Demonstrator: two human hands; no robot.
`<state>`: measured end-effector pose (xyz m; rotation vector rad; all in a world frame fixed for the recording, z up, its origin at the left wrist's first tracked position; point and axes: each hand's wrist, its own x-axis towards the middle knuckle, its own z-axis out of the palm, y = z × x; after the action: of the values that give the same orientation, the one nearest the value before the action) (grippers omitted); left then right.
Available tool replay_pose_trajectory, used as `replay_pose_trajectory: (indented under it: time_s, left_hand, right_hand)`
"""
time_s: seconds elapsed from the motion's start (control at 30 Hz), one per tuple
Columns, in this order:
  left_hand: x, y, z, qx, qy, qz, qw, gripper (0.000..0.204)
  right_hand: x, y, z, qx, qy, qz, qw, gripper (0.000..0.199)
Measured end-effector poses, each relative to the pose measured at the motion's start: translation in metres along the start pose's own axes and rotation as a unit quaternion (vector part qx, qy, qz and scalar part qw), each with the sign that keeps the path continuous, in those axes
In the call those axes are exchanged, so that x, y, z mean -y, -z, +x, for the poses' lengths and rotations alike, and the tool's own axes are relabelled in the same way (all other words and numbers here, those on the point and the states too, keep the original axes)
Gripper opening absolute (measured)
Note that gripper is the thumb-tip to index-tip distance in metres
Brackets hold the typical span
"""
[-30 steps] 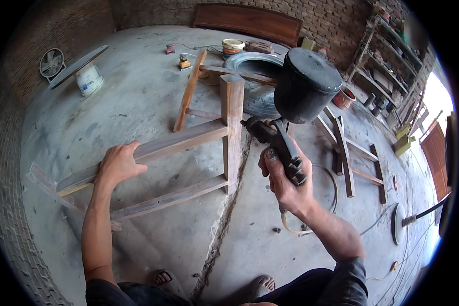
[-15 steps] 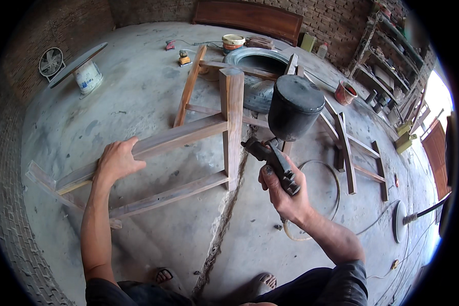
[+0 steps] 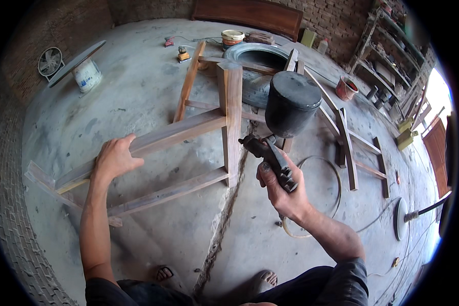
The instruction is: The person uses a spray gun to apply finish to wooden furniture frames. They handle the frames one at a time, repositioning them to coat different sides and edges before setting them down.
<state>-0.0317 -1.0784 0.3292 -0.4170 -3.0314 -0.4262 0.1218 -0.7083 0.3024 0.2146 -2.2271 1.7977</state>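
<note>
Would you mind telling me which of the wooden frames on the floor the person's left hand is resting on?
The left hand rests on the near wooden frame, on its long upper rail beside the upright post; the other frame lies untouched to the right, beyond the spray gun.

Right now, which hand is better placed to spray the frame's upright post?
Right. The right hand grips the spray gun beside the post; the left hand rests on the wooden frame's rail, probably steadying it.
</note>
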Motion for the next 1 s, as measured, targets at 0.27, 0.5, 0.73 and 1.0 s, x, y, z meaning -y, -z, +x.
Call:
replay_pose_trajectory:
  time_s: [0.27,0.5,0.73,1.0]
  left_hand:
    - [0.001,0.0,0.0,-0.01,-0.007,0.013,1.0,0.06]
    - [-0.004,0.003,0.002,0.015,-0.005,0.026,1.0,0.062]
    - [0.0,0.002,0.002,-0.001,-0.012,0.021,1.0,0.057]
    - [-0.003,0.005,0.002,0.023,0.002,0.013,1.0,0.06]
  right_hand:
    - [-0.001,0.001,0.005,-0.005,0.033,0.001,0.999,0.048]
    - [-0.008,0.0,0.001,-0.012,0.01,-0.007,1.0,0.049]
    - [-0.008,0.001,-0.003,0.0,-0.009,0.007,1.0,0.049]
    - [0.027,0.003,0.019,-0.006,0.034,-0.011,0.999,0.047]
